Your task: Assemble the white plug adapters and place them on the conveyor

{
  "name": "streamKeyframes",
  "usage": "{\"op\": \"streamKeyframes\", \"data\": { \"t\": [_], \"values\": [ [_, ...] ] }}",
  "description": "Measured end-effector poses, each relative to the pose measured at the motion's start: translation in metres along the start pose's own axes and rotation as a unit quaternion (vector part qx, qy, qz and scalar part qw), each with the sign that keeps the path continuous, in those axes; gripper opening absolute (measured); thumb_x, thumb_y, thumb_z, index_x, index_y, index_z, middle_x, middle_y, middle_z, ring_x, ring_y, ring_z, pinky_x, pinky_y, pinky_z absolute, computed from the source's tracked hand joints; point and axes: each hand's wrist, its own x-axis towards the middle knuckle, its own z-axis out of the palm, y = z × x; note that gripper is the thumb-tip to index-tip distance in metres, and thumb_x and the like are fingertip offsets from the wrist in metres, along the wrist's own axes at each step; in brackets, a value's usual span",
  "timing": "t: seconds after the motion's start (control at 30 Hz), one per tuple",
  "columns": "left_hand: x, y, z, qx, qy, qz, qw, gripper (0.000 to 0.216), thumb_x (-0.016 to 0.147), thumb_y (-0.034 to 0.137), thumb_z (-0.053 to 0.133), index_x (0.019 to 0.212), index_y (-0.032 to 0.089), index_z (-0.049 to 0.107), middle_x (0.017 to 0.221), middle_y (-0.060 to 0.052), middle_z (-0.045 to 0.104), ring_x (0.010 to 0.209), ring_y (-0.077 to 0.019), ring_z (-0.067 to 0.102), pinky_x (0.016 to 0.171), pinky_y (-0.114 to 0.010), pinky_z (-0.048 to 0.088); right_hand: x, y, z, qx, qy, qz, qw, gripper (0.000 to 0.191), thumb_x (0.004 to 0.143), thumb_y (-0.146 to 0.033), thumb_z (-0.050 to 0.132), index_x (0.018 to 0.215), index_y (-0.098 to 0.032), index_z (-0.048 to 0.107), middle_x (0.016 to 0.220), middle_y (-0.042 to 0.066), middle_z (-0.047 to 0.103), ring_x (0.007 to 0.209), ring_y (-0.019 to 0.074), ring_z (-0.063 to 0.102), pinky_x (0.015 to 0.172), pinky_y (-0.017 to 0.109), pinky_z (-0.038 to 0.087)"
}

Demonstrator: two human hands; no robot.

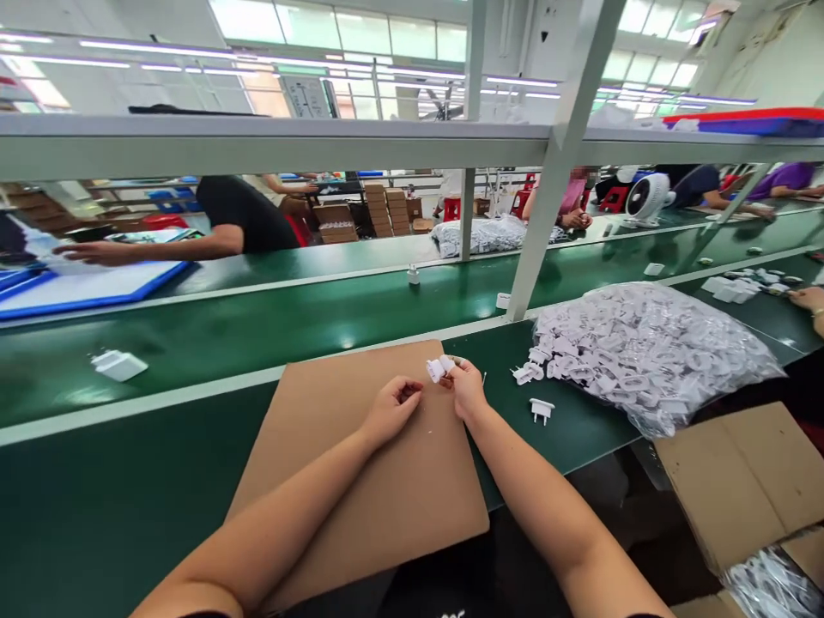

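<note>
Seen from the sheet of cardboard (pixel 379 489) on the green tabletop (pixel 109 506), a blue-rimmed tray (pixel 138 295) lies far off at ten o'clock, with a co-worker's hand (pixel 77 251) reaching over it. Nearer, also at ten, a white charger (pixel 120 365) rests on its side on the green belt (pixel 289 300).

The left hand (pixel 392 405) is above the sheet's upper half, its fingers loosely curled with a narrow gap to the thumb. Just past it, at one o'clock near the sheet's top right corner, the white plug (pixel 436 371) is pinched between the fingers of the right hand (pixel 468 388).

Several loose plugs (pixel 529 373) lie on the tabletop at two o'clock. Just beyond them, a clear bag (pixel 650 352) bulges with similar white pieces. At three o'clock an open carton (pixel 734 481) holds more white pieces in clear plastic.
</note>
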Motion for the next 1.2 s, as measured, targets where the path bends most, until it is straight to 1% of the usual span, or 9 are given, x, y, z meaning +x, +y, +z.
{"op": "streamKeyframes", "data": {
  "t": [0.17,0.27,0.37,0.47,0.63,0.8,0.87,1.0,1.2],
  "values": [
    [0.000,-0.004,0.002,-0.017,0.008,0.003,1.000,0.026,0.081,0.041,0.068,0.093,0.018,0.071,0.089,-0.005,0.068,0.078,-0.0178,0.061,0.072,-0.031,0.051,0.000,-0.006,-0.002,-0.029,0.007,-0.019,0.999,0.042,0.067,-0.049,0.084,0.091,-0.018,0.067,0.083,0.005,0.073,0.074,0.0198,0.069,0.061,0.027,0.053],
    [0.000,-0.009,0.001,-0.016,0.041,0.023,0.999,0.027,0.081,0.037,0.066,0.100,0.018,0.070,0.104,-0.008,0.067,0.089,-0.0197,0.064,0.080,-0.033,0.053,-0.007,-0.011,-0.003,-0.142,-0.007,-0.099,0.985,0.029,0.078,-0.042,0.075,0.095,-0.019,0.069,0.088,0.005,0.073,0.079,0.0205,0.068,0.070,0.030,0.055],
    [0.000,-0.012,0.000,0.018,0.088,0.060,0.994,0.031,0.080,0.031,0.065,0.108,0.019,0.069,0.119,-0.011,0.063,0.107,-0.0237,0.062,0.093,-0.038,0.052,-0.015,-0.014,-0.005,-0.407,-0.064,-0.198,0.889,0.013,0.087,-0.029,0.067,0.097,-0.021,0.071,0.093,0.006,0.073,0.087,0.0217,0.066,0.079,0.031,0.052],
    [0.000,-0.012,-0.002,0.056,0.101,0.071,0.991,0.032,0.080,0.030,0.064,0.110,0.020,0.069,0.121,-0.012,0.062,0.119,-0.0268,0.058,0.100,-0.041,0.049,-0.020,-0.015,-0.006,-0.563,-0.111,-0.210,0.792,0.016,0.088,-0.018,0.067,0.103,-0.021,0.070,0.097,0.007,0.073,0.091,0.0227,0.065,0.079,0.030,0.048],
    [-0.004,-0.018,-0.001,0.030,0.101,0.039,0.994,0.034,0.082,0.033,0.064,0.114,0.021,0.066,0.125,-0.011,0.062,0.119,-0.0260,0.058,0.105,-0.042,0.047,-0.022,-0.021,-0.005,-0.592,-0.138,-0.194,0.770,0.025,0.090,-0.018,0.068,0.116,-0.020,0.070,0.105,0.009,0.074,0.095,0.0256,0.067,0.079,0.031,0.048],
    [0.000,-0.021,-0.008,0.044,0.078,-0.081,0.993,0.052,0.076,0.042,0.066,0.123,0.019,0.061,0.128,-0.013,0.059,0.120,-0.0302,0.059,0.109,-0.049,0.047,-0.030,-0.017,-0.003,-0.606,-0.165,-0.223,0.746,0.029,0.087,-0.014,0.069,0.116,-0.019,0.072,0.116,0.009,0.073,0.107,0.0269,0.065,0.088,0.032,0.049],
    [0.017,-0.015,-0.011,0.132,0.062,-0.047,0.988,0.058,0.075,0.048,0.068,0.125,0.020,0.059,0.132,-0.014,0.057,0.129,-0.0351,0.054,0.113,-0.054,0.043,-0.029,-0.010,0.000,-0.609,-0.170,-0.225,0.742,0.024,0.087,-0.016,0.071,0.111,-0.019,0.074,0.113,0.008,0.073,0.106,0.0258,0.065,0.086,0.031,0.049],
    [0.090,0.006,0.000,0.273,0.040,0.142,0.951,0.064,0.083,0.054,0.060,0.135,0.019,0.052,0.143,-0.017,0.053,0.145,-0.0365,0.039,0.124,-0.057,0.026,-0.017,0.006,0.004,-0.615,-0.149,-0.217,0.743,0.022,0.082,-0.026,0.076,0.103,-0.020,0.076,0.101,0.006,0.074,0.094,0.0247,0.067,0.076,0.030,0.050],
    [0.227,0.025,0.056,0.337,-0.036,0.075,0.938,0.085,0.086,0.060,0.055,0.151,0.007,0.040,0.149,-0.026,0.049,0.144,-0.0399,0.044,0.117,-0.055,0.038,-0.005,0.016,0.002,-0.626,-0.167,-0.208,0.733,0.030,0.086,-0.047,0.076,0.104,-0.025,0.077,0.098,0.001,0.075,0.096,0.0247,0.070,0.070,0.028,0.051]
  ]
}}
